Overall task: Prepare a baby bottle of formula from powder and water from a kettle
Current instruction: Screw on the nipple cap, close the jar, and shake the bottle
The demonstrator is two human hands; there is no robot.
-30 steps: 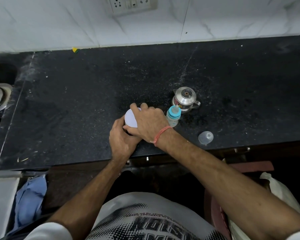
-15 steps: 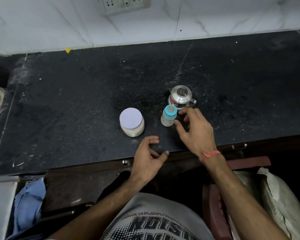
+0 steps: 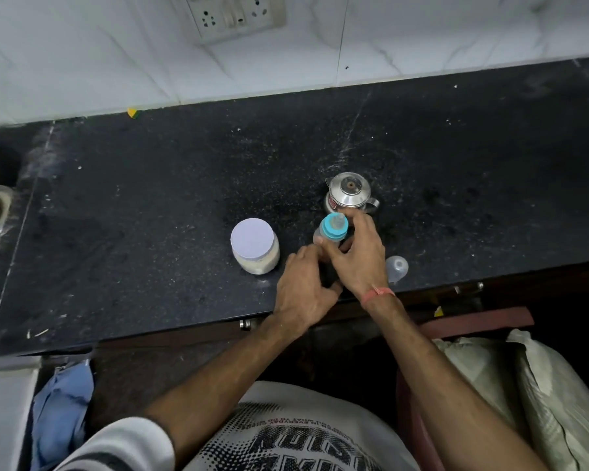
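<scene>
A black table (image 3: 150,198) runs below a white tiled wall. Both hands grip the bottle (image 3: 330,232): right hand (image 3: 361,256) fingers wrap its side, left hand (image 3: 306,287) fingers pinch its base. Beyond the fingers stands the kettle (image 3: 349,192); left, the jar (image 3: 255,246); right, the cap (image 3: 397,266).

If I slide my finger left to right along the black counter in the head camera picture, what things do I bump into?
Powder jar → baby bottle, held by both hands → clear bottle cap.

counter (image 3: 150,205): black, white-speckled
bottle collar (image 3: 333,229): turquoise
jar lid (image 3: 252,240): pale lilac
kettle (image 3: 350,192): silver
wrist thread (image 3: 378,293): orange-red
</scene>
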